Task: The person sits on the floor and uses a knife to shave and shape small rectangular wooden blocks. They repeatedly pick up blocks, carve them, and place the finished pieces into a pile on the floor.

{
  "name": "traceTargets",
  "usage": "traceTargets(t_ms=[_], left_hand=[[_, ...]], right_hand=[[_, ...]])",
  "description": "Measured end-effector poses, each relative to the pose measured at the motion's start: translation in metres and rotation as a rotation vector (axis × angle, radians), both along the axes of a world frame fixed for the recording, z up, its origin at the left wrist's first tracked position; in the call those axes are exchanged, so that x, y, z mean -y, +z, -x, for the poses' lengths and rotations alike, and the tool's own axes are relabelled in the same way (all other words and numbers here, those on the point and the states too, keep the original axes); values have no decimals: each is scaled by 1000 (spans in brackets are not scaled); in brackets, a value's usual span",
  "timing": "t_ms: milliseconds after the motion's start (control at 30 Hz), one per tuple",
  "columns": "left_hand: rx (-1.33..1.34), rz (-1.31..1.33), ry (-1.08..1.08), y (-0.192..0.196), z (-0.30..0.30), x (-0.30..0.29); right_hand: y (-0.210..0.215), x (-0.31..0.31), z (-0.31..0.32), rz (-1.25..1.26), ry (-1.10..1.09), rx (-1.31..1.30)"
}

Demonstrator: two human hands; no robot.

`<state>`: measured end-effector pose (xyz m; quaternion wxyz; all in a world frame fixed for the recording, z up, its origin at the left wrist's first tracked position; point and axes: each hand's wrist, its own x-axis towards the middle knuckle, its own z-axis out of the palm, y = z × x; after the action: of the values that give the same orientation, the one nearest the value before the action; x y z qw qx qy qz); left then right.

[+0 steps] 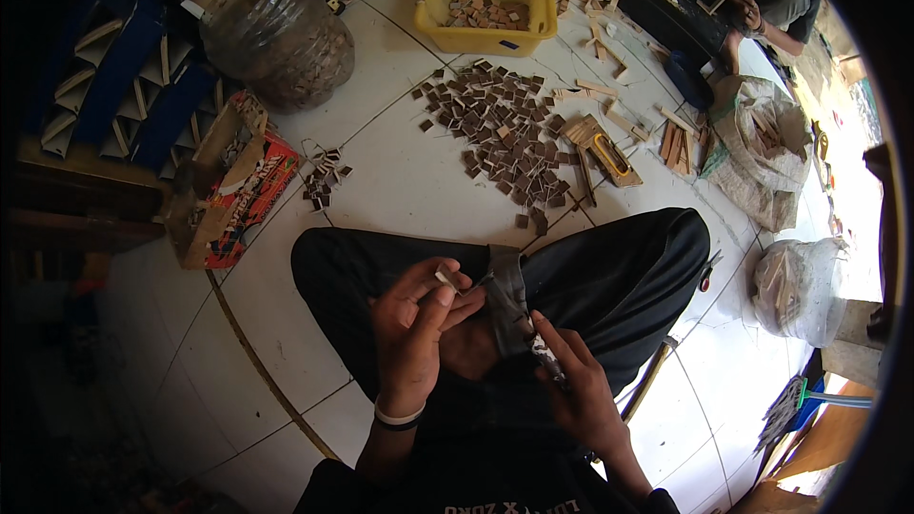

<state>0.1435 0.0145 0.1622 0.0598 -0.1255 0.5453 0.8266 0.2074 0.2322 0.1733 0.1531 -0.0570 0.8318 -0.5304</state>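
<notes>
My left hand (414,324) is raised over my lap, its fingers and thumb closed on a small wooden piece (446,278) with a pale face. Lower and to the right, my right hand (576,385) is wrapped round a tool with a mottled black-and-white handle (546,362). The tool's working end is too dark to make out. Between the hands, a dark grey strip (507,290) lies over my crossed legs. Past my legs, a wide heap of small brown square tiles (505,128) spreads over the white tiled floor (409,195).
A smaller tile pile (327,176) lies beside a red carton (243,190). Behind stand a clear plastic jar (281,38) and yellow tub (486,43). Wood strips, a yellow-handled tool (609,154) and a sack (757,157) lie right. Another person's hands (743,9) work at far right.
</notes>
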Motion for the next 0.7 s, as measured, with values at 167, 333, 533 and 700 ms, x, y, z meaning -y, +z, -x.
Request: traceTargets(t_ms=[167, 333, 533, 700], left_hand=[[9, 10, -5, 0, -1, -1], [-8, 11, -21, -1, -1, -3], [-33, 3, -21, -1, 0, -3], [11, -18, 52, -1, -2, -10]], right_hand=[[0, 0, -2, -21, -4, 6], [-1, -1, -2, -21, -14, -11], [0, -2, -3, -2, -12, 20], [-3, 3, -7, 30, -27, 8]])
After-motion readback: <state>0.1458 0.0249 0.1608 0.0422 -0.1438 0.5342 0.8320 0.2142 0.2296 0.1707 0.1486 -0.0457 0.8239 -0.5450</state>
